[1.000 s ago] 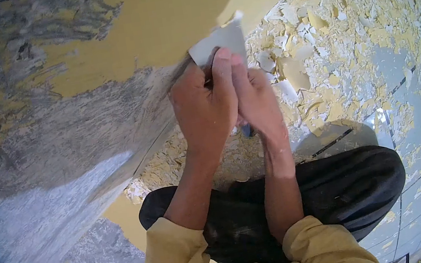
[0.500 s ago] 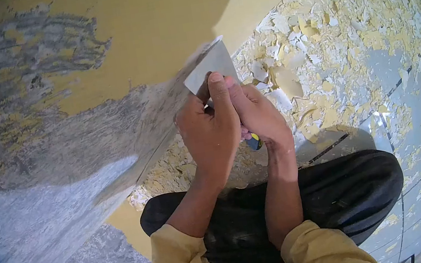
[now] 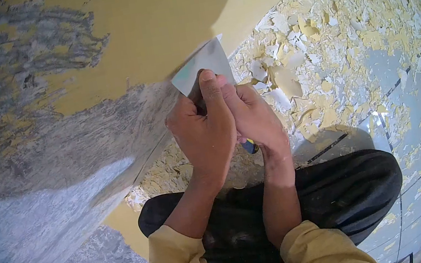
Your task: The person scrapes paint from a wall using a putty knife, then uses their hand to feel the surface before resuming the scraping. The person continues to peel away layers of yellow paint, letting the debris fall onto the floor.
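Note:
Both of my hands are closed around one paint scraper [image 3: 212, 57], a wide flat metal blade. My left hand [image 3: 203, 138] wraps its near side, the thumb lying along the base of the blade. Pressed against it, my right hand [image 3: 257, 116] grips from the other side, thumb beside thumb. Most of the handle is hidden in the hands; its dark and yellow end shows under the right one. The blade's far edge lies against the yellow painted wall [image 3: 160, 24], just above a scraped grey band [image 3: 105, 129].
Paint flakes [image 3: 320, 59] cover the floor beside the wall in a thick layer. Tiles with dark joints [image 3: 415, 104] show at the right. My bent leg in black trousers [image 3: 336, 194] lies below my hands. A rougher scraped patch [image 3: 37, 43] is at upper left.
The scraper and both hands have shifted slightly left along the wall. More of the blade's face shows now, and both hands keep their grip.

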Available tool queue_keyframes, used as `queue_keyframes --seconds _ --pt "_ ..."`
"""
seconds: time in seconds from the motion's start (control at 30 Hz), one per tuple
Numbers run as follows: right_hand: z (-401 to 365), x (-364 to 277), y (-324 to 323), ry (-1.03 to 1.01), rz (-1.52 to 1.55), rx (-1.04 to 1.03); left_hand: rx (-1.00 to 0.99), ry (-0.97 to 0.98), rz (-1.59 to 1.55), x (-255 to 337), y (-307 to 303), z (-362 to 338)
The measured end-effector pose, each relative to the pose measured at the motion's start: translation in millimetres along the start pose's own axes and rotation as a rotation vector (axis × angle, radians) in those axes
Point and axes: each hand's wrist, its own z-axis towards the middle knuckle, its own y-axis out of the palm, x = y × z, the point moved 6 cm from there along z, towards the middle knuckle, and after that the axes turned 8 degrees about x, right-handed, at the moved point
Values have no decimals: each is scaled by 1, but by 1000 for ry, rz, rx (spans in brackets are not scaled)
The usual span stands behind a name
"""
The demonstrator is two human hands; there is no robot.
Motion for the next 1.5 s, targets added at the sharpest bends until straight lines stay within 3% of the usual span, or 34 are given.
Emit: queue_keyframes --seconds 0.13,0.3,0.37,0.43,0.5,0.6,0.73,0.9,1.13,1.33,1.5 --pt "0 -2 1 -28 -55 42 15 6 -22 -1 0 2" --pt "2 8 3 3 72 -143 16 11 -87 0 -5 -7" --pt "2 15 3 54 58 -188 19 -192 -136 -9 -9 -18" --pt "1 18 6 105 46 -231 35 -168 -162 -15 -15 -16" --pt "-1 12 8 66 170 -246 48 -147 -181 -21 -17 -16" --pt "5 13 5 -52 89 -245 102 -104 -231 -20 -16 -17" --pt "6 13 9 -101 109 -244 75 -184 -260 -26 -17 -15" --pt "9 15 8 -136 8 -114 107 -124 -254 -22 -16 -10" --pt "-1 0 8 -150 -63 -154 84 -177 -258 -32 -17 -8" --pt "-2 -2 6 -242 -143 5 107 -139 -284 -30 -14 -9" --pt "-10 -18 11 -432 -90 123 144 -69 -309 -21 -21 -5"
